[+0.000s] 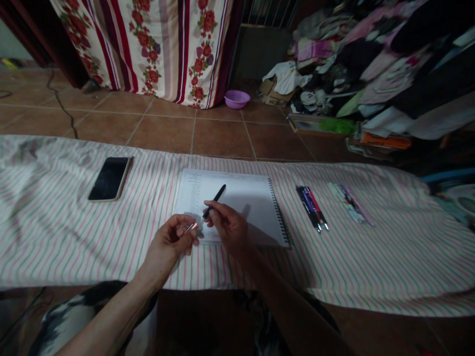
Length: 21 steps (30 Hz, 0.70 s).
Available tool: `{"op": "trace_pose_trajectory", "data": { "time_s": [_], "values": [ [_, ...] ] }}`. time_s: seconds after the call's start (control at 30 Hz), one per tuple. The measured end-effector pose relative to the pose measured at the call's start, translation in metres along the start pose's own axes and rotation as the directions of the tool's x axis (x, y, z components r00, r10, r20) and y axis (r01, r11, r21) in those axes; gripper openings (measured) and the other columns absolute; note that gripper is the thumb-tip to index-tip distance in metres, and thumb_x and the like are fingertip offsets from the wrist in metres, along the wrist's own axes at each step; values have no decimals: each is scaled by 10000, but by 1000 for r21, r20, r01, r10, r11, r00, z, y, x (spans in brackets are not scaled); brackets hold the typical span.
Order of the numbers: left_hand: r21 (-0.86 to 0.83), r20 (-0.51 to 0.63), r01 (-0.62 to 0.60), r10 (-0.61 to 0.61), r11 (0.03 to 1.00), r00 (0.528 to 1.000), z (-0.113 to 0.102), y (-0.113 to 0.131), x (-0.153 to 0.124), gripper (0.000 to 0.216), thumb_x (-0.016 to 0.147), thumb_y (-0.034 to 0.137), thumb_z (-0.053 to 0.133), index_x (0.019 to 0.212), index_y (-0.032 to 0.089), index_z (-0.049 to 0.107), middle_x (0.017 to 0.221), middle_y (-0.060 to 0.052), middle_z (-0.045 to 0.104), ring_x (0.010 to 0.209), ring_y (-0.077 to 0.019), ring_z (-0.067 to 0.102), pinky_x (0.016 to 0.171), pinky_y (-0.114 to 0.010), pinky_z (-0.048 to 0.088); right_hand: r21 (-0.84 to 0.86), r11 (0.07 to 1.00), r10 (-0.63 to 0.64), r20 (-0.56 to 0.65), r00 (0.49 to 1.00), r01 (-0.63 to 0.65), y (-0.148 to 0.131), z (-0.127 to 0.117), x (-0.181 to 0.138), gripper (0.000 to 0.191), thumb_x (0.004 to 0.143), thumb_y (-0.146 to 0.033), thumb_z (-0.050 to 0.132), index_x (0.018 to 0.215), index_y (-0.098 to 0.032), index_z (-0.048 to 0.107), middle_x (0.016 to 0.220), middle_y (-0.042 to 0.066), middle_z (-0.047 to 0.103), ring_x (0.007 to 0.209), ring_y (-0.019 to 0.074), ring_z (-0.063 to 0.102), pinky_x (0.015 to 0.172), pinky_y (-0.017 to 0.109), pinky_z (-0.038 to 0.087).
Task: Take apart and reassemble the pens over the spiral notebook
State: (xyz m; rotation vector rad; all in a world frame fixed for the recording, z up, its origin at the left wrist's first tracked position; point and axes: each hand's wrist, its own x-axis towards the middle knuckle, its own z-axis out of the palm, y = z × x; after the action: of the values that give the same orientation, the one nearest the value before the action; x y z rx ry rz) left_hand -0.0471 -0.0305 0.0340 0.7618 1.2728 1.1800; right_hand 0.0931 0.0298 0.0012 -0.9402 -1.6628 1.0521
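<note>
The left hand (173, 236) and the right hand (230, 226) are close to each other but do not touch. The right hand pinches a black pen (219, 193) that leans over the white notebook (237, 187). I cannot tell if the pen touches the paper. The left hand has its fingers closed on a small shiny thing (190, 228), near the notebook's bottom left corner. The notebook has a black wire coil (278, 213) down its right side and lies on a stripy cloth (148, 217). A phone (109, 179) lies well off to the left. Some dark pens (308, 203) lie to the right, with some pale pens (351, 203) beside them
</note>
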Motion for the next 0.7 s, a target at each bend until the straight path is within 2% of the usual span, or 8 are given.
{"op": "trace_pose_trajectory", "data": {
  "time_s": [0.37,0.43,0.5,0.57,0.7],
  "values": [
    [-129,-30,39,-43,991,999,1,-2,2,225,652,252,733,811,155,607,661,4,612,532,-83,527,448,-195,334,13,1000,7,-16,1000,-7,-3,0,0,248,855,-241,481,1062,-231,618,775,23,647,589,99,604,580,247,549],
    [-164,-30,39,-44,986,999,0,-4,3,218,650,240,737,817,162,622,732,-11,642,611,-98,572,513,-198,392,21,1000,23,-17,1000,-23,-3,-1,0,249,852,-246,487,1062,-224,618,790,28,651,609,105,615,588,248,551],
    [-203,-35,40,-48,978,998,-1,-4,3,221,645,233,743,829,171,638,799,-19,660,711,-113,598,643,-218,443,24,999,37,-23,999,-37,-5,-2,0,249,850,-247,491,1062,-220,618,803,31,652,623,109,623,596,247,551],
    [-217,-39,35,-45,975,998,-2,-4,4,217,646,230,745,836,180,653,823,-17,667,772,-118,600,754,-236,444,13,999,44,-36,998,-43,-7,-3,0,246,850,-242,493,1060,-217,619,799,30,650,626,109,625,600,245,551],
    [-188,-50,-1,-9,982,999,-2,-4,4,168,646,215,742,799,187,678,816,-8,666,800,-114,583,794,-227,428,21,999,32,-59,998,-31,-9,-3,1,239,847,-237,499,1049,-223,624,773,22,647,606,106,617,583,244,549]
  ]
}}
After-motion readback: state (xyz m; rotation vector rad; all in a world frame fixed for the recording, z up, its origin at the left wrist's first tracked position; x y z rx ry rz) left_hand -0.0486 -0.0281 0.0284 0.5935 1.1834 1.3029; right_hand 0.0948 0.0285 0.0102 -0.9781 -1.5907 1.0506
